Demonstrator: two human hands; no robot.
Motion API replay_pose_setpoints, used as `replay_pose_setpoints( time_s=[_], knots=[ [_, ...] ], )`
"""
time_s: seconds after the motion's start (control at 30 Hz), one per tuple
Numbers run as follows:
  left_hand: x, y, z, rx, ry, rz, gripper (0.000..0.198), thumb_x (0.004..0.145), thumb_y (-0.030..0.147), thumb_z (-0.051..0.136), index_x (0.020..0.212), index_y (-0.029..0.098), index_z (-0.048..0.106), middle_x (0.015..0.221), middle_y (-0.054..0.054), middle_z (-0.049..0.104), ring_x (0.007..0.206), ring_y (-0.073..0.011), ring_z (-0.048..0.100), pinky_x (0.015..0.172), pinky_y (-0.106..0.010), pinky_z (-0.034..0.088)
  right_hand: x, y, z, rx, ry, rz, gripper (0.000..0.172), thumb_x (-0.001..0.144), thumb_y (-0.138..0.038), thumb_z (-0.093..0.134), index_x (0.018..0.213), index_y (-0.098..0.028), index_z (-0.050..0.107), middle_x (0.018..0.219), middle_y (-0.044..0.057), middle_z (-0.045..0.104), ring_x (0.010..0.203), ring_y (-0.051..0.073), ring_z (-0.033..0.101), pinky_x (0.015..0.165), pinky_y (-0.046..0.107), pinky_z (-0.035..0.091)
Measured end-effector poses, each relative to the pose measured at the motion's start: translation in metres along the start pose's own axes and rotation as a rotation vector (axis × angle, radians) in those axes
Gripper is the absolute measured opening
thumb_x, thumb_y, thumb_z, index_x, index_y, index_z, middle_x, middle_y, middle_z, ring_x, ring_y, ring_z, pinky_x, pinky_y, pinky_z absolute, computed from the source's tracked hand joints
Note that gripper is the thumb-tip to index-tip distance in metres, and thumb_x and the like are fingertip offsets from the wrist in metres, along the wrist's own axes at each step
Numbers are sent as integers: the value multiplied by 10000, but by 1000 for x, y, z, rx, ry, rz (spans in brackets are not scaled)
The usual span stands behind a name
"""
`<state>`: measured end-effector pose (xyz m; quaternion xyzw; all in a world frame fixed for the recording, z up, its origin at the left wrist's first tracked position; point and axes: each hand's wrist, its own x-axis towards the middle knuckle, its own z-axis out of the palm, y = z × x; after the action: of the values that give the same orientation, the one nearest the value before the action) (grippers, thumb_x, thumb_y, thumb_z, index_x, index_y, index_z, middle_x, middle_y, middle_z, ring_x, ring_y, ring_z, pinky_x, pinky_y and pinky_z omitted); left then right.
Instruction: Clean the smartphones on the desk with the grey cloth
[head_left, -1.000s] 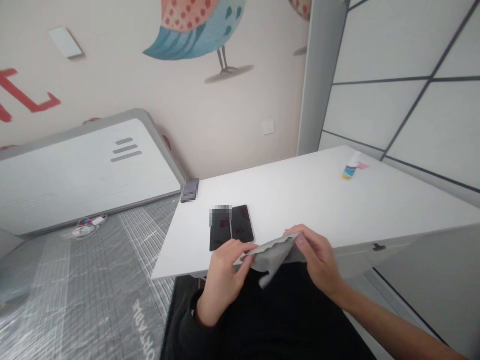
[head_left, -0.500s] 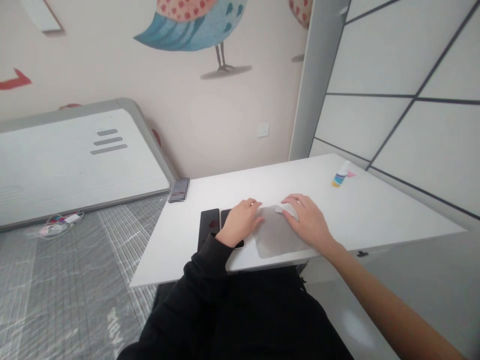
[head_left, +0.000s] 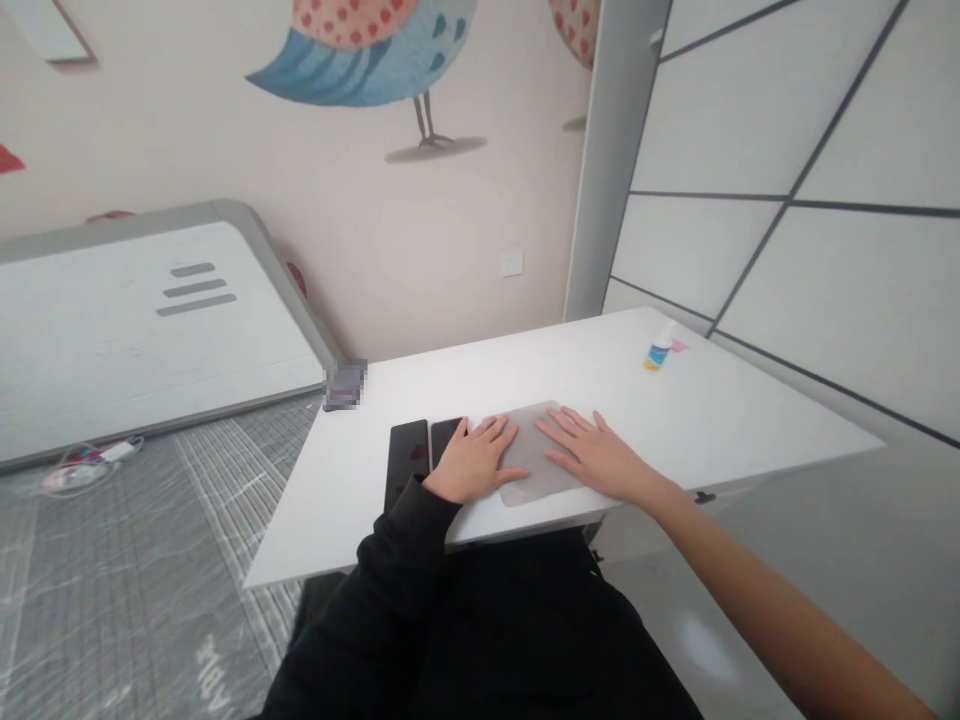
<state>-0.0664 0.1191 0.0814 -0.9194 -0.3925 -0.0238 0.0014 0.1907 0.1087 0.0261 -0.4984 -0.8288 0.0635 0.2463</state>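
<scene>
A grey cloth lies spread flat on the white table. My left hand presses flat on the cloth's left edge, fingers stretched out and apart. My right hand lies flat on the cloth's right side, fingers spread. Two black phones lie side by side just left of my left hand; the right one is partly hidden under that hand.
A small bottle stands at the table's far right by the panelled wall. A blurred dark object sits at the table's far left corner. A large white board leans on the wall; cables lie on the floor.
The cloth went from being held up between both hands to lying flat on the table. Both hands have opened out and now rest flat on it.
</scene>
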Motion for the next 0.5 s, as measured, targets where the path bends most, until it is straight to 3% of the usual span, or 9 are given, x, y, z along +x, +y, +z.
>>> replay_pose_setpoints(
  time_s=[0.13,0.23,0.33,0.4,0.5],
  knots=[
    [-5,10,-4,34,50,-17,712,1009,589,498,1577,171,406,1679,-236,315,1518,-422,395,1194,-757,234,7,17,-7,106,75,94,503,997,-616,496,1372,-332,675,1477,76,649,1373,314,594,1150,549,448],
    [-11,23,-9,12,84,80,634,1036,553,457,1591,255,387,1689,-175,329,1533,-399,378,1191,-765,249,21,49,-31,148,297,273,520,1059,-526,332,1298,-244,696,1333,121,727,1254,291,667,1089,490,509],
    [-16,27,-18,-24,83,199,627,1027,587,448,1583,300,403,1679,-154,362,1536,-376,380,1199,-751,252,38,87,-61,154,567,470,533,1047,-456,367,1457,-146,507,1494,226,558,1370,350,543,1149,593,415],
    [-22,20,-25,-10,154,167,631,1039,561,437,1608,300,354,1702,-162,303,1559,-368,335,1205,-747,240,48,106,-78,190,660,538,592,1009,-435,518,1512,-140,414,1567,245,448,1410,372,480,1167,632,371],
    [-42,0,-28,36,303,-15,598,1060,473,438,1622,306,323,1706,-160,297,1566,-363,322,1211,-745,223,59,117,-94,332,620,531,492,982,-410,662,1402,-183,544,1441,152,570,1244,312,609,1046,557,512]
  ],
)
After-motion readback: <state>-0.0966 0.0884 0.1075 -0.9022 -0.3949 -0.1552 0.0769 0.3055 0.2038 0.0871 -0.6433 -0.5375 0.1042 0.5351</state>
